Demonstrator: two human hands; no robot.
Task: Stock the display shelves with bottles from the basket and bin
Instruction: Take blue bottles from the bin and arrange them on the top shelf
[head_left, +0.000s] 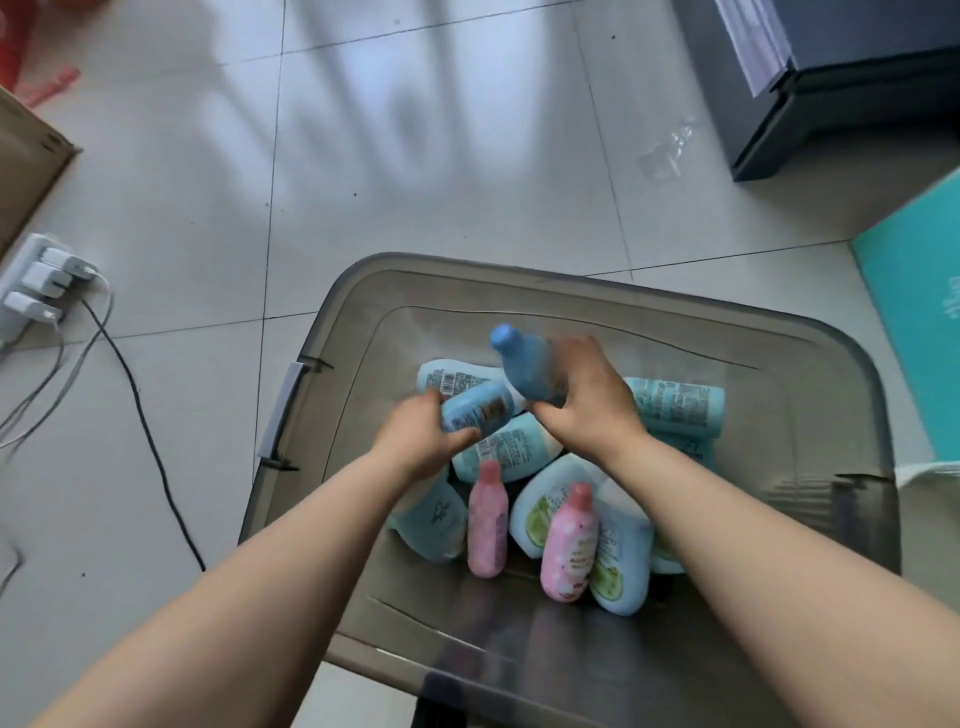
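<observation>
I am reaching into the smoky clear bin (358, 291) standing on the tiled floor (415, 156). My left hand (423, 444) is gripping a small blue bottle (478, 413) lying sideways. My right hand (589, 402) is curling round a second blue bottle (522, 369), its cap pointing at the bin's far wall. I am holding both just above the pale teal bottles (675, 410) heaped in the bin's middle. Two pink bottles (487, 525) are lying at the heap's near edge.

Bottles piled in smoky clear bin (571, 286)
Two blue bottles (522, 371) up above pile; pink bottles (487, 525), teal bottles (675, 405) lying below.
</observation>
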